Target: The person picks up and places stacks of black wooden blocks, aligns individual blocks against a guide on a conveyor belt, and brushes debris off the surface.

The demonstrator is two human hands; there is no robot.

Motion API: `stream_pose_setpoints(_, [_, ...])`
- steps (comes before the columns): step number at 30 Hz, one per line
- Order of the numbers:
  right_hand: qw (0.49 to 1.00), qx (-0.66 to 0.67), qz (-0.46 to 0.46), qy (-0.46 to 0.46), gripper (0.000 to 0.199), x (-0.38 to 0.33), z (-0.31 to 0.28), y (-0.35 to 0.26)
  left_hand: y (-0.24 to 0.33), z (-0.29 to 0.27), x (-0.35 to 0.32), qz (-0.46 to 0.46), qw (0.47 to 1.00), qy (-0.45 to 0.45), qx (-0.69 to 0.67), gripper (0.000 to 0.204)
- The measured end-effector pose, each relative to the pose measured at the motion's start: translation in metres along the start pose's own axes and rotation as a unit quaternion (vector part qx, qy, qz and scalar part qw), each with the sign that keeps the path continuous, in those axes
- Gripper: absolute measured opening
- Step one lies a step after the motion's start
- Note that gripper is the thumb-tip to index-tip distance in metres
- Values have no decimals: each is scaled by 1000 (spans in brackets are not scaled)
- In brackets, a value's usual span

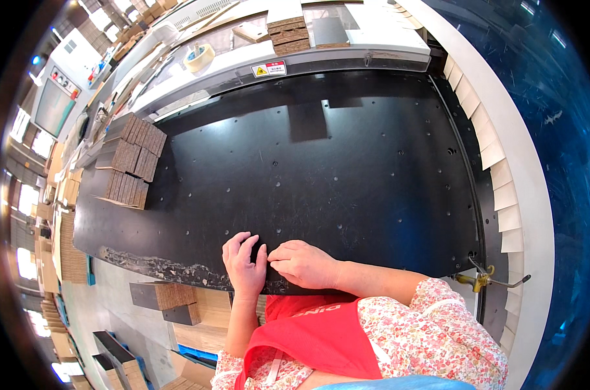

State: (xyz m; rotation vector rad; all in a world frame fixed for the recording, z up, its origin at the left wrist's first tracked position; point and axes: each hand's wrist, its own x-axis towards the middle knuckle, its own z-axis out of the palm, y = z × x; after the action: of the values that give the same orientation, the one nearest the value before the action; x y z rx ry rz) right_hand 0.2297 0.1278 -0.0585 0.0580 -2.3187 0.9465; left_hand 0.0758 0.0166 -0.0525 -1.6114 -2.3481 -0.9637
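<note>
My left hand (245, 265) rests at the front edge of a black table (243, 162) dotted with small holes. Its fingers are bent but apart, with the thumb standing off, and I see nothing in it. Close beside it, my right hand (303, 264) is closed, its fingers curled together and pointing left toward the left thumb. Whatever those fingertips may hold is hidden. On the table's left part sits a stack of dark-faced boards (131, 159) with brown particle-board edges, apart from both hands.
Behind the table runs a white machine ledge (386, 40) bearing another board stack (287, 34) and a tape roll (199, 58). A pale strip curtain (496, 156) lines the right side, near a yellow-handled tool (480, 281). A control panel (58, 97) stands far left; more boards (168, 300) lie below.
</note>
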Motion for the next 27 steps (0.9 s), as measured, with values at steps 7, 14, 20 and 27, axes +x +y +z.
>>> stream_pose_setpoints(7, [1000, -3, -3, -3, 14, 0, 1, 1, 1, 0, 1, 3, 1000, 1, 0, 27])
stream_pose_setpoints(14, [1000, -2, -4, 1, 14, 0, 0, 2, 1, 1, 0, 2, 1000, 3, -1, 27])
stream_pose_setpoints(20, [1000, -6, 1, -16, 15, 3, -1, -1, -1, -2, -2, -1, 1000, 11, 3, 27])
stream_pose_setpoints(27, [999, -13, 16, -29, 15, 0, -3, 0, -1, 1, 0, -6, 1000, 8, -4, 27])
